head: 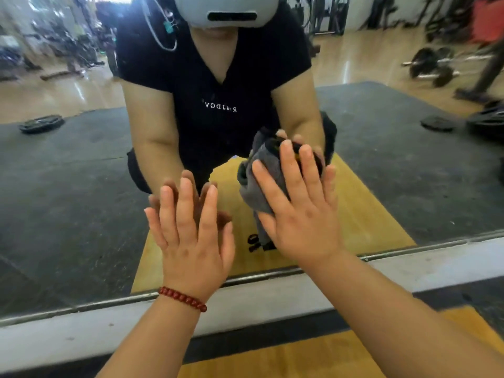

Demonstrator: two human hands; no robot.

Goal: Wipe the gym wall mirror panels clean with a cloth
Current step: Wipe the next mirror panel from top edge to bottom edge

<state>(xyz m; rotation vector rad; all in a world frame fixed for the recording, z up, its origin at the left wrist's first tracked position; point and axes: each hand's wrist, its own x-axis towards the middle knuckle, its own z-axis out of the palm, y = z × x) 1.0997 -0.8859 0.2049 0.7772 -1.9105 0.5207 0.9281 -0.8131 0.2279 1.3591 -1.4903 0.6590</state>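
Pressing, R fingers [289, 170]: straight, spread, flat on the cloth [259, 184], pinning it to the mirror [81, 186]
R hand [297, 211]: open, palm fwd, low on the panel, arm reaching in from lower right
Cloth: grey, bunched, between R palm and glass; one end hangs below the hand
L fingers [185, 208]: straight, spread, tips on the glass, meeting their reflection; holding nothing
L hand [191, 238]: open, left of R hand, apart from the cloth
Bracelet [182, 298]: red beads, L wrist
Mirror: bottom edge just below both hands, white ledge [436, 257] under it
Floor [313, 353]: wood strip, dark mat beside
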